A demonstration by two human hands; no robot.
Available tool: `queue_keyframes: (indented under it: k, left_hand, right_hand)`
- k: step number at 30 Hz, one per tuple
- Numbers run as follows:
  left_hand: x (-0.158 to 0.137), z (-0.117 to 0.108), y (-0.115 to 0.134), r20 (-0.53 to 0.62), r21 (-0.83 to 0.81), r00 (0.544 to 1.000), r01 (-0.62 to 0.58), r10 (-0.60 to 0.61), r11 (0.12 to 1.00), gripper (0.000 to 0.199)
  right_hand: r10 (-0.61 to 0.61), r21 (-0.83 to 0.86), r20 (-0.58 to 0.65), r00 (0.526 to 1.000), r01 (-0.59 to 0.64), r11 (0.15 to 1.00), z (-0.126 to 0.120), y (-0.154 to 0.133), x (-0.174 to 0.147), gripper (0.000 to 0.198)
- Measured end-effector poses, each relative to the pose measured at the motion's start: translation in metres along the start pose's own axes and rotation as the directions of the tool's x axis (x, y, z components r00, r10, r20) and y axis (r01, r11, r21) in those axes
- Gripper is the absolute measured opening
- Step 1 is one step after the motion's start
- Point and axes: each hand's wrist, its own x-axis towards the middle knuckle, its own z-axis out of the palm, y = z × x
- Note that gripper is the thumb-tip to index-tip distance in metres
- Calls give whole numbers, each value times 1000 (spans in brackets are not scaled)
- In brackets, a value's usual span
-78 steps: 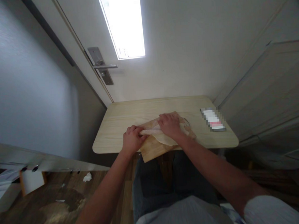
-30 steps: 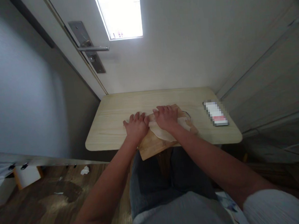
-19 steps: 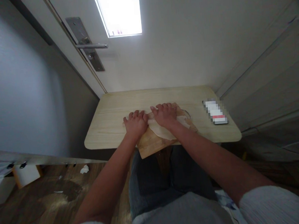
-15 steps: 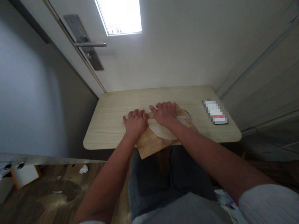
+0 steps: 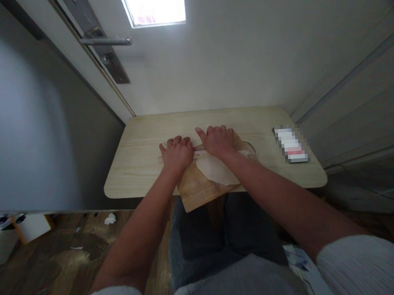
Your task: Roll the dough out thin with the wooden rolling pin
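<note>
A wooden cutting board [image 5: 199,183] lies askew on a small table, one corner jutting past the front edge. On it is a thin, flat sheet of pale dough [image 5: 217,169], partly covered by my right forearm. A slim rolling pin [image 5: 200,152] crosses the dough's far edge, and most of it is hidden under my hands. My left hand [image 5: 177,152] is curled over the pin's left part. Over its right part bends my right hand [image 5: 218,139], with the thumb held out to the left.
The pale wooden table [image 5: 131,170] stands against a white door with a metal handle [image 5: 108,41]. A phone [image 5: 291,145], its screen blurred, lies at the table's right side. A metal ring [image 5: 252,147] sits at the board's right corner. White scrap [image 5: 110,218] is on the floor.
The view has shifted slightly, so the door handle sits higher. Both hands stay on the rolling pin, slightly farther up the board, and more of the dough shows below them.
</note>
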Motion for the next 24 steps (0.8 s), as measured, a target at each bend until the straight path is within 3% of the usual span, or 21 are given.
queue_keyframes:
  k: [14, 24]
  left_hand:
    - [18, 0, -4, 48, -27, 999, -4, 5, 1000, 45]
    - [3, 2, -2, -16, 4, 1000, -27, 27, 1000, 49]
  right_hand:
    - [-4, 30, -18, 1000, 5, 1000, 1, -1, 11, 80]
    - [-15, 48, -82, 997, 19, 999, -1, 0, -6, 68]
